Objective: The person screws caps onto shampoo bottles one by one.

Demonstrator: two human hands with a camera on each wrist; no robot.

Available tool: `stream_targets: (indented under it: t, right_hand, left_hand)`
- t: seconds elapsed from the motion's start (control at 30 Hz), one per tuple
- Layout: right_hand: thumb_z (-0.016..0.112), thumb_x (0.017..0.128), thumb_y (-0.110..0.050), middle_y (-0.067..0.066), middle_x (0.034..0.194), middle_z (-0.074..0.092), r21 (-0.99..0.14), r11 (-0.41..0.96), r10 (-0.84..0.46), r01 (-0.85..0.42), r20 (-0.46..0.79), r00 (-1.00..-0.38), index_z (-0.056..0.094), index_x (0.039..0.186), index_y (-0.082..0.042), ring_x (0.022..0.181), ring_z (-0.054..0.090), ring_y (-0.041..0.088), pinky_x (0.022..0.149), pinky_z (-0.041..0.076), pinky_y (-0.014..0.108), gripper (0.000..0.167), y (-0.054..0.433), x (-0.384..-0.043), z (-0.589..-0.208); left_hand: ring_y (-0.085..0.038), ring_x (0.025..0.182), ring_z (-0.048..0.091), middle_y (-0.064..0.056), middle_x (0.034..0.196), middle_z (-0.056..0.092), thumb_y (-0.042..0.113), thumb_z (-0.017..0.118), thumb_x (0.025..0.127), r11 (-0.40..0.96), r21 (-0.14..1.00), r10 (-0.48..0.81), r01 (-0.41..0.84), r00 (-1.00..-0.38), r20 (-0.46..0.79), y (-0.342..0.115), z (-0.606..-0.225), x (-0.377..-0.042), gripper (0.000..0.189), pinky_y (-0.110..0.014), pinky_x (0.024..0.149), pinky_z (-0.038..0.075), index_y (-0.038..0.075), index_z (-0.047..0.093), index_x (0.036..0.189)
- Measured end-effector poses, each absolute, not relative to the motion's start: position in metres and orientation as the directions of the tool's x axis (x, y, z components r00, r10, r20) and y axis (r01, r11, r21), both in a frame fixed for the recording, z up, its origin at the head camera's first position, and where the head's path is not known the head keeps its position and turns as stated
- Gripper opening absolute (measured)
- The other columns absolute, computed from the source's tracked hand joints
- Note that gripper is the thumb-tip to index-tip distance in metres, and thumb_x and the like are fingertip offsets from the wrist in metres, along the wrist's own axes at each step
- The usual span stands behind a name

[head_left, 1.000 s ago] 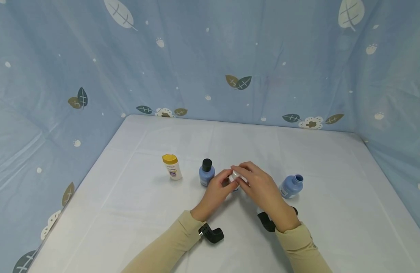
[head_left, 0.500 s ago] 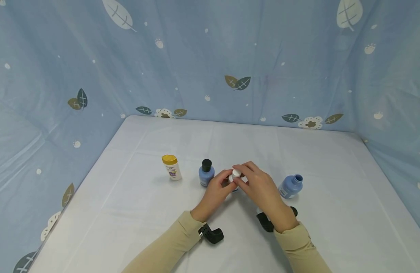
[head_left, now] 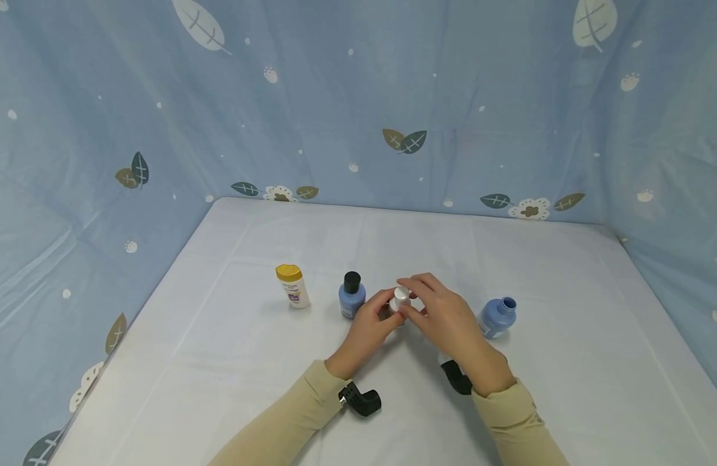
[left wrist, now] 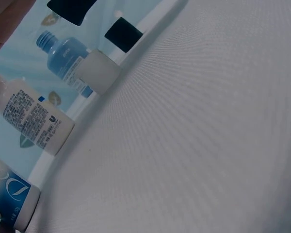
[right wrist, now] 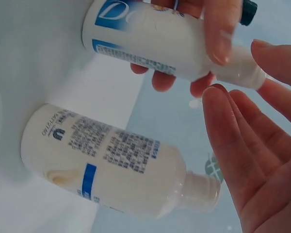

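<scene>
My left hand grips a white bottle with a blue-and-white label, its fingers wrapped round the body. A white cap tops this bottle. My right hand has its thumb and fingertips around that cap. In the right wrist view an uncapped white bottle with a printed back label stands close by; my right hand hides it in the head view. To the left of my hands is a blue bottle with a black cap. An uncapped blue bottle stands to their right.
A small white bottle with a yellow cap stands farther left on the white table. A loose white cap and a black cap lie near the open blue bottle. Patterned blue cloth surrounds the table.
My right fingers shift slightly on the white cap, and more of the cap shows between them now. My left hand keeps holding the bottle in the same place.
</scene>
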State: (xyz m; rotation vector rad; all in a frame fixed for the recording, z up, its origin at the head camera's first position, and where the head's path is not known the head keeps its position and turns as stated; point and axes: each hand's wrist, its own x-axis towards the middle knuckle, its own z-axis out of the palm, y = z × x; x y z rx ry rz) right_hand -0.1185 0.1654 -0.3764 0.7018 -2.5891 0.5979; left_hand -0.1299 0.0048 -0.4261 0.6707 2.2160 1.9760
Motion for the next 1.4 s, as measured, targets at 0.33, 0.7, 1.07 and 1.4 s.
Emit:
stream_targets:
  t: [0.33,0.7,1.07,1.4]
  right_hand:
    - [0.07,0.078,-0.021,-0.004,0.106,0.053,-0.37,0.796,-0.303,-0.479,0.441,-0.845,0.058,0.115,-0.016,0.066,0.054,0.009,0.054,0.044,0.021,0.039,0.173,-0.118,-0.365]
    - [0.064,0.083,-0.015,-0.002,0.1,0.059,-0.447,0.743,-0.268,-0.497,0.482,-0.834,0.06,0.112,-0.013,0.075,0.056,0.01,0.057,0.047,0.027,0.029,0.18,-0.116,-0.357]
    - [0.058,0.088,-0.026,-0.012,0.1,0.059,-0.568,0.693,-0.227,-0.444,0.413,-0.882,0.06,0.111,-0.022,0.089,0.053,0.003,0.063,0.048,0.028,0.024,0.194,-0.111,-0.343]
    - [0.056,0.089,-0.027,-0.014,0.099,0.058,-0.646,0.656,-0.21,-0.39,0.34,-0.917,0.06,0.111,-0.024,0.083,0.054,0.002,0.063,0.047,0.024,0.023,0.206,-0.094,-0.343]
  left_hand:
    - [-0.009,0.096,0.053,0.009,0.111,0.055,0.036,0.061,0.083,0.084,0.963,0.35,0.256,-0.912,0.212,0.011,-0.454,-0.142,0.04,-0.027,0.077,0.046,0.022,0.054,0.12]
    - [-0.007,0.12,0.037,0.005,0.128,0.046,0.031,0.061,0.084,0.16,0.891,0.318,0.424,-0.877,0.36,0.007,-0.436,-0.137,0.056,-0.036,0.099,0.029,0.025,0.035,0.133]
    - [-0.016,0.126,0.03,0.001,0.136,0.036,0.029,0.056,0.086,0.189,0.722,0.305,0.665,-0.739,0.601,0.016,-0.402,-0.123,0.058,-0.036,0.1,0.027,0.013,0.031,0.136]
    - [-0.012,0.115,0.044,0.003,0.124,0.048,0.018,0.051,0.091,-0.016,0.806,0.354,0.591,-0.751,0.557,0.024,-0.383,-0.108,0.034,-0.032,0.092,0.038,0.014,0.047,0.125]
